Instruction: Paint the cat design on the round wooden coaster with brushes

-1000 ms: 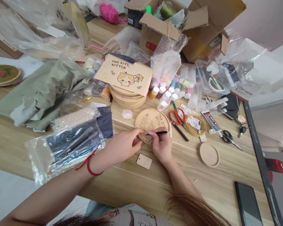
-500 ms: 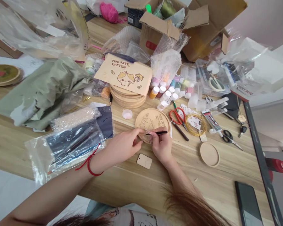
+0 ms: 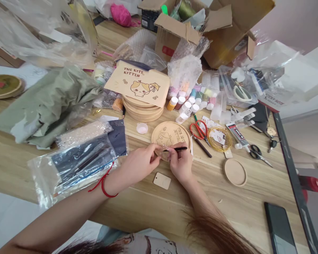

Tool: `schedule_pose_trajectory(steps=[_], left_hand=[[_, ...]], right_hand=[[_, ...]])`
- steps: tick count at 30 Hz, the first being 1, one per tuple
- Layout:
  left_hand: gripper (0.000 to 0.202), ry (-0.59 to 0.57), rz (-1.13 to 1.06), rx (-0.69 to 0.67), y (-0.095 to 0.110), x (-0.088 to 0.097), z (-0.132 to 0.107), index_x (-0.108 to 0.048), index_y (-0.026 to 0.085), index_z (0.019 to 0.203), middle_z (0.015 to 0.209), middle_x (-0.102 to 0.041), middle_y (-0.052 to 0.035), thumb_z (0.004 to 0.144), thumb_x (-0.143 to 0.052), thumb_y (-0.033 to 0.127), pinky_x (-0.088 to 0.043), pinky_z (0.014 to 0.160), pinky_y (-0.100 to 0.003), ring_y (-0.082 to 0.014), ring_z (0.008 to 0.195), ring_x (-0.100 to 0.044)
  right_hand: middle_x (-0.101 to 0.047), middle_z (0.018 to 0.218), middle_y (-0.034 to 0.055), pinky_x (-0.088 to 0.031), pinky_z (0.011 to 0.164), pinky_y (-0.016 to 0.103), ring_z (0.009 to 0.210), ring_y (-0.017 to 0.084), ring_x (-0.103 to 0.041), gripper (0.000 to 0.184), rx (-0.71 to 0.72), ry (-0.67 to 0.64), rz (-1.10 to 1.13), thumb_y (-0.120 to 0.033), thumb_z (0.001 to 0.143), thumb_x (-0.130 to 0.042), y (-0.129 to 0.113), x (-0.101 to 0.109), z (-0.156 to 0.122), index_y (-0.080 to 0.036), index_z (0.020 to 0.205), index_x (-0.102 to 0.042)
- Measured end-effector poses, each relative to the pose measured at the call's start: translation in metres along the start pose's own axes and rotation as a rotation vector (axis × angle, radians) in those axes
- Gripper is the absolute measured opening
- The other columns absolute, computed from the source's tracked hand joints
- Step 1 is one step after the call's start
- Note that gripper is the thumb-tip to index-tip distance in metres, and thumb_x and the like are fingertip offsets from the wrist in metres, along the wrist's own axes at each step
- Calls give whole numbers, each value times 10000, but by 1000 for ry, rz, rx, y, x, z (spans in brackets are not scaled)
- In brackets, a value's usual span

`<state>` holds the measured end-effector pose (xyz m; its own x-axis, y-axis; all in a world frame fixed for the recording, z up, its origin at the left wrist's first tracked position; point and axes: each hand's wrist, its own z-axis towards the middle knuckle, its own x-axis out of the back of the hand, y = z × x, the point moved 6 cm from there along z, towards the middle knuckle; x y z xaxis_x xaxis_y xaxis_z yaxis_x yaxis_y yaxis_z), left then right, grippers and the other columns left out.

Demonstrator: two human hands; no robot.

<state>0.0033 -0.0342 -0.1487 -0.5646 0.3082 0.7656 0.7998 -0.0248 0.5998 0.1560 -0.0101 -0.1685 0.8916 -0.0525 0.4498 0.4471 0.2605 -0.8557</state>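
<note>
Work in hand: fine detail on a round wooden coaster, raised rim, cat drawing and lettering on its face; the coaster sits on the light wood-grain table, between the two hands and just below a stack of wooden discs. Right hand pinches a slim black-handled tool between thumb and fingers, its tip pointing left across the coaster's lower edge; brush or pen cannot be told from this view. Left hand, red string bracelet at the wrist, has its fingers drawn together, the fingertips at the coaster's lower-left rim; whether they grip the rim or only press it cannot be told. A small rectangular wooden tag lies just below the hands; to the right lie red-handled scissors, a coil of gold wire, and a blank wooden coaster. Beyond stand rows of small paint bottles, a wooden board lettered "THE KITE KITTEN", and an open cardboard box; sage-green fabric lies at the far left, a smartphone at the near right; the table edge gives onto a pale floor.
</note>
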Motion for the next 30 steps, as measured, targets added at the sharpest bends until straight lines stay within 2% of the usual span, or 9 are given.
schedule_pose_trajectory(steps=[5,15,30], left_hand=[[235,63,55,-9,-3,-3,1,-588,206,1122,820,-712,-20,910,-531,291,-370,544,-259,-176,635,-650],[234,105,110,5,1,-2,-1,-616,200,1124,815,-729,-28,926,-519,278,-435,585,-251,-174,660,-678],[261,97,89,3,3,2,-1,-648,211,1126,797,-740,-25,918,-502,271,-405,557,-249,-169,618,-664]], right_hand=[[-583,640,-7,-483,544,311,560,174,-597,52,31,20,-58,-225,873,-542,-4,0,-2,-220,823,-530],[-570,651,-15,-478,540,293,563,160,-579,78,70,90,-119,-223,873,-530,-9,-1,-4,-228,798,-508],[-569,654,-12,-483,519,300,543,169,-583,56,19,88,-105,-231,872,-534,-6,-3,-7,-232,822,-509]])
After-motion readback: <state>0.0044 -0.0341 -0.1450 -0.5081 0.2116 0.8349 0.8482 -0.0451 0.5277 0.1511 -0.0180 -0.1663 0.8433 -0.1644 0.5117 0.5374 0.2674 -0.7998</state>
